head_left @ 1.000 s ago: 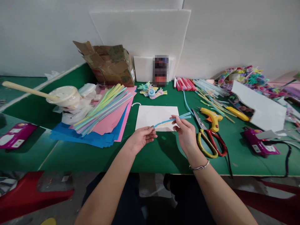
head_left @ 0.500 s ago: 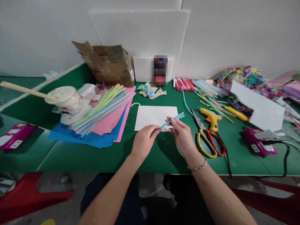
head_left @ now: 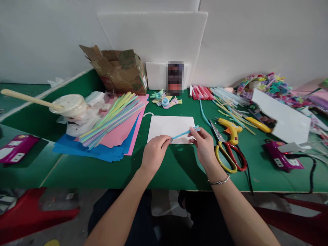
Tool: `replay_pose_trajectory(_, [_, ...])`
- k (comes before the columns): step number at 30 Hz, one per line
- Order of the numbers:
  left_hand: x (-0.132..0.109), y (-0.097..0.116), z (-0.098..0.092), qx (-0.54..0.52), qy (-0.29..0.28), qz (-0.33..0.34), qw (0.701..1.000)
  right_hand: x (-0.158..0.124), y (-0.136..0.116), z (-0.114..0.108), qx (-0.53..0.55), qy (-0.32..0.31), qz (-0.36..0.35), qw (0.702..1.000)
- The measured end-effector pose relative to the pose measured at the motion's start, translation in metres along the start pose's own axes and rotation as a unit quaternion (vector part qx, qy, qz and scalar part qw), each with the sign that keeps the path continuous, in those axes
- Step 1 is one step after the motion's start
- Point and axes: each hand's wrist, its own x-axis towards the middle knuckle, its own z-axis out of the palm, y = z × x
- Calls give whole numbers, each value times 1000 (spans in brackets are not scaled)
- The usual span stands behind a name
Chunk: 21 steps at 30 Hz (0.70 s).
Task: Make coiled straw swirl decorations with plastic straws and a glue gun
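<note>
A short bundle of light blue pipe cleaners (head_left: 181,134) stretches between my two hands, over the near edge of a white board (head_left: 171,123). My left hand (head_left: 155,152) is closed, pinching the bundle's left end between thumb and fingers. Near the other end, my right hand (head_left: 203,144) grips it between thumb and index finger, and the tips stick out beyond. To the right of that hand lie scissors (head_left: 225,150) with one yellow and one red handle, blades apart. Beside them rests a yellow glue gun (head_left: 230,129).
Pastel pipe cleaners (head_left: 112,119) lie on pink and blue sheets (head_left: 89,150) at left. Behind stand a cardboard box (head_left: 123,71) and small pipe-cleaner figures (head_left: 165,99). Pink glue-stick-like rods (head_left: 201,92), a yellow cutter (head_left: 258,124) and a purple device (head_left: 283,155) are at right.
My right hand has slid a little to the right along the blue bundle, and my left hand has shifted slightly left. More of the bundle shows between them.
</note>
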Motion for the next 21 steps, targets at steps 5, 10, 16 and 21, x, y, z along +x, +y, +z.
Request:
replay_pose_trajectory(5, [2, -3, -4, 3, 11, 1, 1000, 2, 3, -1, -37, -13, -10, 999])
replay_pose_trajectory(10, [2, -2, -4, 27, 7, 14, 1000, 2, 4, -1, -53, 0, -16, 998])
replay_pose_trajectory(16, [1, -2, -2, 40, -1, 21, 999, 3, 4, -1, -38, 7, -12, 999])
replay_pose_trajectory(21, [2, -3, -2, 25, -7, 16, 1000, 3, 3, -1, 0, -15, 27, 1000])
